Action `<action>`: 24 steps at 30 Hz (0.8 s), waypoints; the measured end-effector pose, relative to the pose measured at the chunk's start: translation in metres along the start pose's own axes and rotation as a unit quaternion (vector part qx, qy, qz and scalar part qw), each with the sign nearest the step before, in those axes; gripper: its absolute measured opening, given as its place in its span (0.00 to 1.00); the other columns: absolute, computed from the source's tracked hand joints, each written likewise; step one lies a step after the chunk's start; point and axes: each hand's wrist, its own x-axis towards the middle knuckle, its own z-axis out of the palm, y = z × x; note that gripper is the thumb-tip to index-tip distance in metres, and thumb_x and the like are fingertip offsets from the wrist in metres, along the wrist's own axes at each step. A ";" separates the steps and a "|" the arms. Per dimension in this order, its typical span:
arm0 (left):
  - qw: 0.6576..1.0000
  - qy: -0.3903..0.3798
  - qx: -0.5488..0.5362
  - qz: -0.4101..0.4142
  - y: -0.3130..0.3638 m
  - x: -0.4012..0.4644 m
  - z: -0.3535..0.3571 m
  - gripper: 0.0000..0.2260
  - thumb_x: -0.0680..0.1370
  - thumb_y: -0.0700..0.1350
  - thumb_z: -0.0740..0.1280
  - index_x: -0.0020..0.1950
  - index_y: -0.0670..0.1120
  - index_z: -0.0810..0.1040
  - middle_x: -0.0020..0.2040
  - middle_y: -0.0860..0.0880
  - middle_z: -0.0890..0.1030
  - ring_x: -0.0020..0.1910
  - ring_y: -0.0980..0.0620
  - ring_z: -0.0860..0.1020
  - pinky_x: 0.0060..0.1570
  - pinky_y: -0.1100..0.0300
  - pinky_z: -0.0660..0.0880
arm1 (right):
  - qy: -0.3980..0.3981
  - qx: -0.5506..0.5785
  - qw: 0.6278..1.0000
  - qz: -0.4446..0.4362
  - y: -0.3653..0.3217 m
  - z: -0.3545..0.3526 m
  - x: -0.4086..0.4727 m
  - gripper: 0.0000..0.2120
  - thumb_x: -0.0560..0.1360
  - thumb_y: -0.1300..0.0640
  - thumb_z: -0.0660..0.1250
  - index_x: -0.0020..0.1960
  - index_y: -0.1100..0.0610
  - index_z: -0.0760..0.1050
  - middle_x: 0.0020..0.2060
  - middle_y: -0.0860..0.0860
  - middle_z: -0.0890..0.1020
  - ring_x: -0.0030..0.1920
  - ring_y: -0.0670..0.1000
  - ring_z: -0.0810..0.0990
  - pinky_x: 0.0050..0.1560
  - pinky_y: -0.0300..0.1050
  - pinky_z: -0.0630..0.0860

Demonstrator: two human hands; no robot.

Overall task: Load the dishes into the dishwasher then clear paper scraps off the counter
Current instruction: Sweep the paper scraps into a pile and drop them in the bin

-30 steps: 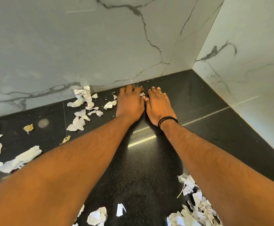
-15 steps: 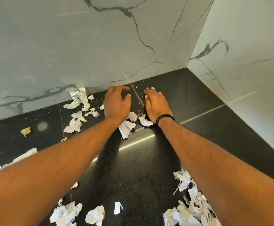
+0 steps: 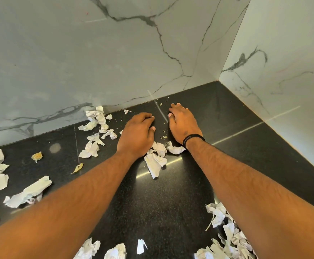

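Both my hands lie palm down on the black counter (image 3: 171,202) near the back wall. My left hand (image 3: 136,133) is cupped, its fingers curled down onto the surface. My right hand (image 3: 183,124), with a black band at the wrist, lies flatter about a hand's width to the right. Crumpled white paper scraps (image 3: 155,159) sit bunched at the heels of both hands, one scrap (image 3: 175,149) against my right wrist. Neither hand grips any paper. Small crumbs (image 3: 164,136) dot the counter between the hands.
More torn paper lies left of my left hand by the wall (image 3: 96,118), along the far left (image 3: 27,191), at the near edge (image 3: 115,253) and in a pile at bottom right (image 3: 225,232). Marble walls (image 3: 115,53) meet in a corner at the back right.
Both hands have drawn back from the wall toward me and a little apart, dragging scraps that now show at their heels. Over the last half second they have hardly moved.
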 end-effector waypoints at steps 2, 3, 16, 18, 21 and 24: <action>1.000 0.003 0.018 -0.001 0.001 0.001 -0.001 0.19 0.83 0.47 0.62 0.72 0.43 0.75 0.70 0.47 0.75 0.70 0.47 0.72 0.72 0.51 0.67 | 0.016 -0.007 1.000 -0.003 0.000 0.002 0.004 0.21 0.84 0.52 0.56 0.72 0.61 0.69 0.72 0.57 0.71 0.75 0.55 0.64 0.76 0.51 0.61; 1.000 0.005 0.028 -0.004 0.002 0.001 -0.001 0.19 0.83 0.48 0.61 0.73 0.43 0.75 0.71 0.46 0.75 0.70 0.47 0.71 0.73 0.50 0.65 | 0.022 -0.003 1.000 0.000 0.000 0.003 0.007 0.22 0.84 0.51 0.56 0.74 0.61 0.67 0.73 0.57 0.70 0.75 0.56 0.64 0.76 0.52 0.61; 0.997 0.020 0.054 -0.050 0.007 0.002 -0.002 0.28 0.82 0.49 0.59 0.80 0.40 0.58 0.77 0.40 0.65 0.77 0.43 0.62 0.80 0.49 0.53 | -0.079 -0.099 0.989 -0.076 -0.007 0.008 0.040 0.23 0.85 0.51 0.51 0.79 0.56 0.60 0.79 0.54 0.59 0.80 0.54 0.52 0.79 0.55 0.49; 0.997 0.021 0.052 -0.053 0.006 0.002 -0.002 0.28 0.82 0.50 0.56 0.80 0.39 0.59 0.77 0.40 0.65 0.77 0.43 0.62 0.80 0.48 0.53 | -0.108 -0.083 0.979 -0.153 -0.015 0.010 0.016 0.23 0.85 0.53 0.52 0.78 0.55 0.62 0.79 0.52 0.60 0.80 0.54 0.53 0.79 0.52 0.49; 0.997 0.032 0.040 -0.054 0.005 0.002 -0.004 0.31 0.79 0.51 0.49 0.80 0.39 0.61 0.76 0.40 0.66 0.76 0.43 0.63 0.79 0.47 0.54 | -0.136 0.000 0.973 -0.185 -0.023 0.011 -0.019 0.22 0.85 0.55 0.52 0.78 0.54 0.64 0.78 0.51 0.63 0.79 0.50 0.55 0.80 0.48 0.48; 0.998 0.031 0.030 -0.049 0.004 0.001 -0.003 0.33 0.78 0.54 0.45 0.80 0.39 0.61 0.77 0.40 0.66 0.77 0.44 0.63 0.79 0.46 0.54 | -0.155 0.124 0.966 -0.164 -0.019 0.000 -0.041 0.19 0.84 0.57 0.57 0.74 0.56 0.70 0.74 0.52 0.71 0.77 0.47 0.61 0.79 0.45 0.52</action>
